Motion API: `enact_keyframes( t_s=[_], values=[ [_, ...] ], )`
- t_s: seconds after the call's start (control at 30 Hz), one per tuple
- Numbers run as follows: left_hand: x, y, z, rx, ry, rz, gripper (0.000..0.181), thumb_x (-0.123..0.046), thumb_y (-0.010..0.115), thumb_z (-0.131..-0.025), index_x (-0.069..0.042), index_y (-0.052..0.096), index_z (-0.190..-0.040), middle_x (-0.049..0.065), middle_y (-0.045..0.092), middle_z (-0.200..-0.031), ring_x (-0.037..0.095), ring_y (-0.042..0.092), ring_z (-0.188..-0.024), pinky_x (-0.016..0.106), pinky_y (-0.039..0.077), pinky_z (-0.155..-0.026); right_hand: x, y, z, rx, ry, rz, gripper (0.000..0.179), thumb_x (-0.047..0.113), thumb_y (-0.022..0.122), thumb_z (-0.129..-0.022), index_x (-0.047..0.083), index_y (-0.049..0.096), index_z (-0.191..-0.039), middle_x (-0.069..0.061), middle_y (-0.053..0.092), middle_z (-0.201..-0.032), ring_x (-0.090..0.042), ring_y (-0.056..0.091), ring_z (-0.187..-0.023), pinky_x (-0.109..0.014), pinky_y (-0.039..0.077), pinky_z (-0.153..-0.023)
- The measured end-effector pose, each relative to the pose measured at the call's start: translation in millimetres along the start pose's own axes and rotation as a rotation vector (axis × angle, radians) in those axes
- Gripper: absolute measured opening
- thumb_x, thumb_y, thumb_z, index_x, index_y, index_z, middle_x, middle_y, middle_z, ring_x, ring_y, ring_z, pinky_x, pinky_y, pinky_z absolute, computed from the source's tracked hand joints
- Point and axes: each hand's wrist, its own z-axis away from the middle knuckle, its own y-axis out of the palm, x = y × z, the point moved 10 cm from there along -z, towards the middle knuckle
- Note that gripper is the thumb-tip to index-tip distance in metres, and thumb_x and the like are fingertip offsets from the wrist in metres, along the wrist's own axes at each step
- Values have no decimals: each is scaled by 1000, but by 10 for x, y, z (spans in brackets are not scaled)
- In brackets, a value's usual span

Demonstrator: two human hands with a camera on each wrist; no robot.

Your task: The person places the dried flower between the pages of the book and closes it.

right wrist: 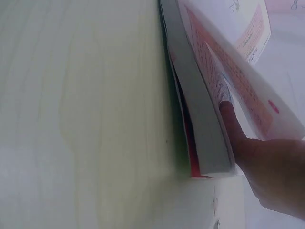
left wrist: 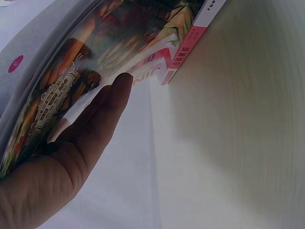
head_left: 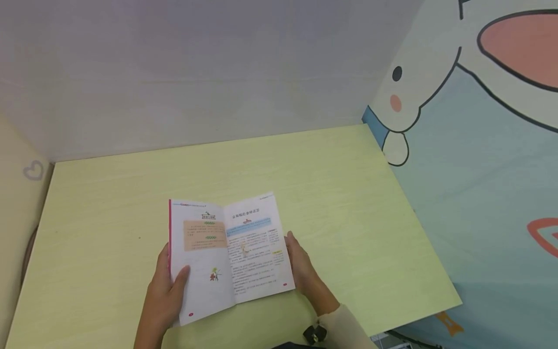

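Note:
An open book (head_left: pixel 257 252) with printed text and small coloured pictures lies between both hands above the table. My left hand (head_left: pixel 163 295) grips its left side, thumb over the lower left page and the other fingers behind. In the left wrist view those fingers (left wrist: pixel 95 129) lie along the glossy, dark picture cover (left wrist: pixel 119 38). My right hand (head_left: pixel 305 271) holds the right edge in the head view. In the right wrist view, one digit of the right hand (right wrist: pixel 267 167) lies against the pages beside the thick page block (right wrist: pixel 200 109), while a leaf (right wrist: pixel 248 90) stands raised; its other fingers are hidden.
The pale yellow-green table (head_left: pixel 109 194) extends around the book. A plain light wall (head_left: pixel 196 72) stands behind it, and a blue cartoon-printed panel (head_left: pixel 471 194) runs along the right side. A dark, shiny object (head_left: pixel 315 334) sits near the right sleeve (head_left: pixel 344 327).

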Motion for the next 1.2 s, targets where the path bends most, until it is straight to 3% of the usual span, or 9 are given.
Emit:
enact_keyframes(
  t_s=[0.2,0.47,0.67,0.83,1.0,1.2],
  values=[
    [-1,-3,1,1,-4,-5,76,-8,51,-103,-21,6,-162,29,60,-126,31,70,-85,37,54,-64,50,138,29,95,20,-108,86,70,16,-100,6,25,-158,-21,47,-147,-29,47,-133,-39,41,-101],
    [-8,-8,3,7,-1,-3,75,-10,50,-103,-21,5,-163,29,60,-126,31,70,-85,39,56,-63,223,579,159,304,-62,-49,84,62,2,-103,4,25,-158,-26,42,-152,-39,46,-137,-36,45,-101],
    [3,0,3,11,-7,16,69,-16,43,-106,-26,6,-162,27,59,-130,34,71,-90,43,58,-66,270,815,183,337,-118,88,77,59,9,-105,7,31,-157,-19,37,-158,-37,41,-142,-44,39,-112],
    [0,-7,8,13,13,49,60,-31,35,-109,-25,9,-162,27,59,-128,33,70,-90,42,57,-65,346,1023,236,409,-215,214,71,56,10,-107,13,36,-156,-10,41,-157,-33,45,-140,-50,39,-111],
    [-89,-29,29,-20,97,87,54,-34,26,-110,-26,14,-162,26,57,-131,33,67,-88,41,54,-62,312,1186,295,452,-252,345,63,47,11,-109,15,39,-155,0,40,-158,-24,44,-141,-46,40,-111],
    [-170,-53,73,-39,189,109,51,-28,21,-111,-24,17,-162,24,57,-136,13,63,-89,34,50,-66,250,1327,378,464,-351,581,54,40,18,-110,21,42,-154,8,39,-158,-11,37,-144,-32,32,-116]
  ],
)
